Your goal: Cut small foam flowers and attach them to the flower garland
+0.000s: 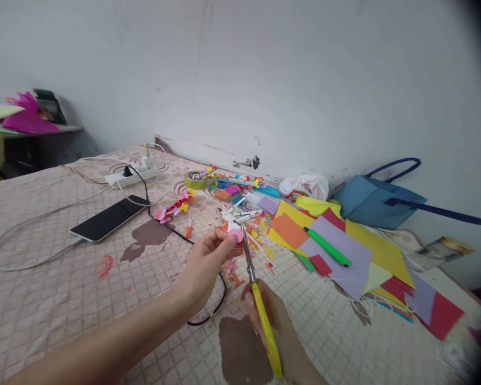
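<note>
Between the thumb and fingers of my left hand (208, 256) is a small pink paper piece (236, 234) with a rounded edge. My right hand (278, 321) grips a pair of scissors (264, 318) with yellow handles, its fingers partly hidden behind them. The metal blades point up and away from me, their tips right beside the pink piece. Whether the blades touch the paper, I cannot tell. Beneath and beyond both hands lie scattered paper scraps (269, 252). A black cord (225, 294) runs under my left wrist.
Coloured paper sheets (361, 251) with a green marker (328, 247) lie to the right, before a blue bag (379, 200). On the left are a phone (109, 218) with a cable and a white power strip (132, 175). Paper flowers (174, 207) and a tape roll (196, 182) sit mid-table.
</note>
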Demonstrator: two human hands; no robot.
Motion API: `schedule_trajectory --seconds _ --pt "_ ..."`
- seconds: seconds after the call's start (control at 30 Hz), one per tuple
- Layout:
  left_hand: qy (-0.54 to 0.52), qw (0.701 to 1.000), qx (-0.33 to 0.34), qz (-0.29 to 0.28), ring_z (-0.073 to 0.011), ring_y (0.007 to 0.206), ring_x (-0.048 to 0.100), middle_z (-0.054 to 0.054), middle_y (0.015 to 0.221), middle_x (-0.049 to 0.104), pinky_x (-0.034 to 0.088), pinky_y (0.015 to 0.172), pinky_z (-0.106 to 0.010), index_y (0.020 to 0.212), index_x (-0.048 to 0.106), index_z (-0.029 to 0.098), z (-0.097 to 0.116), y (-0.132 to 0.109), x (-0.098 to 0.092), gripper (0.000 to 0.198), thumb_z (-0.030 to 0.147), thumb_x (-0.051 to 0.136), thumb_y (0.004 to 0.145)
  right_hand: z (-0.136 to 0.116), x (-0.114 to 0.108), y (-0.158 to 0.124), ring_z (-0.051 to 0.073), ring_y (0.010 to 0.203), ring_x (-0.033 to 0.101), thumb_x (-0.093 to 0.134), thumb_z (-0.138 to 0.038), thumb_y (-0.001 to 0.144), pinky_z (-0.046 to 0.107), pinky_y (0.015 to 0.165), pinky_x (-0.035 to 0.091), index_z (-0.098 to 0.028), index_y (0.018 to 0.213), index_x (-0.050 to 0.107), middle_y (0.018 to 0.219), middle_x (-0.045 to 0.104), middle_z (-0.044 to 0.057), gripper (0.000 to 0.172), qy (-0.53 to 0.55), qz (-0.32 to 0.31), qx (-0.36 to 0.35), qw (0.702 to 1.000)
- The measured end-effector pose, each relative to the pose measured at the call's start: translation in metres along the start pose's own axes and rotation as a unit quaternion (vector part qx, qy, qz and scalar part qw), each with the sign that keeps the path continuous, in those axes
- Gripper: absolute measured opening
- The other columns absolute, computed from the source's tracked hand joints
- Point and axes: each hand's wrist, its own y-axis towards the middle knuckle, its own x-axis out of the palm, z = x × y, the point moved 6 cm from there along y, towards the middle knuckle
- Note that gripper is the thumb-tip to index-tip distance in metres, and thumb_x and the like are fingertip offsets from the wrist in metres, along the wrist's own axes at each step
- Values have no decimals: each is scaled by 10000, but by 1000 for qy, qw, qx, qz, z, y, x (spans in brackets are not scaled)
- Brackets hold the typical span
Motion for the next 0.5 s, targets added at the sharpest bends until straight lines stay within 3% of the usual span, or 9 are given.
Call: schedule_trajectory --seconds 0.17,0.5 --pt "-8 1000 3 4 -98 761 569 8 785 604 471 807 -257 726 573 144 -1 -2 -1 166 259 676 787 9 0 0 100 493 328 496 -547 825 220 451 283 -207 692 449 589 372 -49 369 -17 -2 -1 1000" --pt "-5 1000 11 7 -119 813 569 -8 829 606 449 870 -306 750 565 147 -5 -1 -3 174 288 640 818 11 -2 0 118 501 381 475 -576 835 220 437 320 -207 660 484 567 408 -27 408 -31 21 -18 999"
